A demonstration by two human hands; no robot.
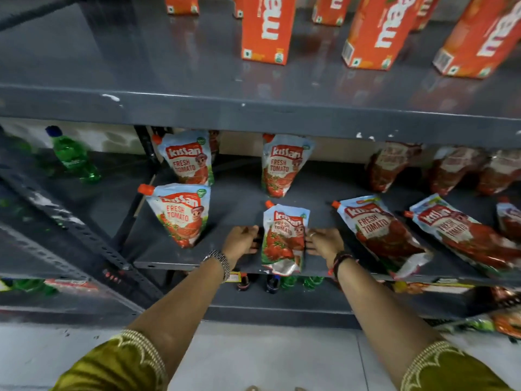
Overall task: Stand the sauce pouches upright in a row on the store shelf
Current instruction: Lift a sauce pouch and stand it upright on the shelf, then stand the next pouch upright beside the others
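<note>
At the shelf's (239,210) front edge a pouch (284,238) stands between my left hand (242,241) and right hand (324,242). A second pouch (180,214) stands near the front left corner, back pouches (187,160) behind, flat pouches (386,232) to the right.

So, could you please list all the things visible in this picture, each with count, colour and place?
sauce pouches: at least ten, red, white and blue, middle shelf; left and centre ones upright, front right ones lying or leaning
centre pouch: one, upright, front edge, between the hands
juice cartons: at least six, orange, top shelf
green bottle: one, blue cap, neighbouring shelf at left
small bottles: several, green and dark, lower shelf
shelves: grey metal
left hand: beside centre pouch's left edge, contact unclear; silver watch on wrist
right hand: fingers touch its right edge; ring, red-black threads on wrist
sleeves: two, olive with gold trim, bottom
</note>
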